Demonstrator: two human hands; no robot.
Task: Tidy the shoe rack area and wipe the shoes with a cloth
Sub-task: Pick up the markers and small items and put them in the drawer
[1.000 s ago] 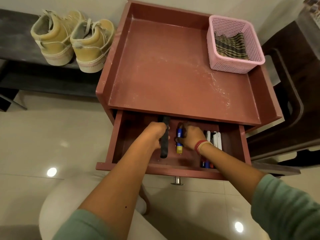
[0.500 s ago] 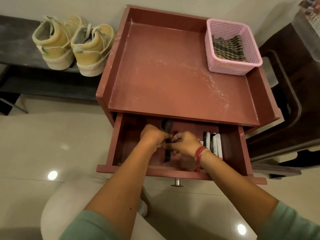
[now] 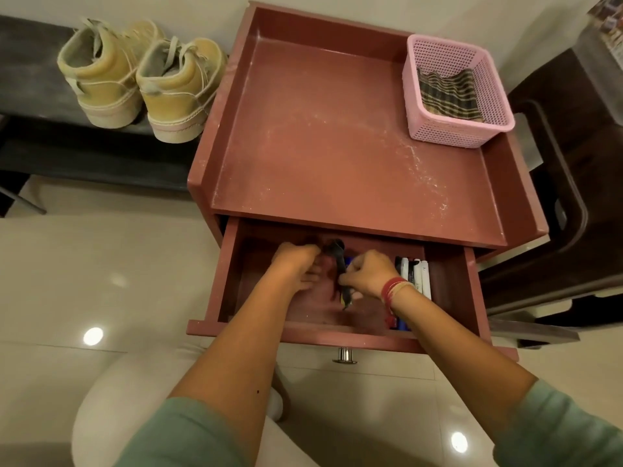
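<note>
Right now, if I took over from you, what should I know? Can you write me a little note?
Right hand pinches a dark slim object inside the open drawer.
Left hand is curled beside it; I cannot tell whether it grips.
Markers lie at the drawer's right.
The striped cloth sits in the pink basket on the cabinet top.
Two tan shoes stand on the dark bench, far left.
Done: drawer open.
Left: finish the drawer, shut it, fetch the cloth, wipe the shoes.
</note>
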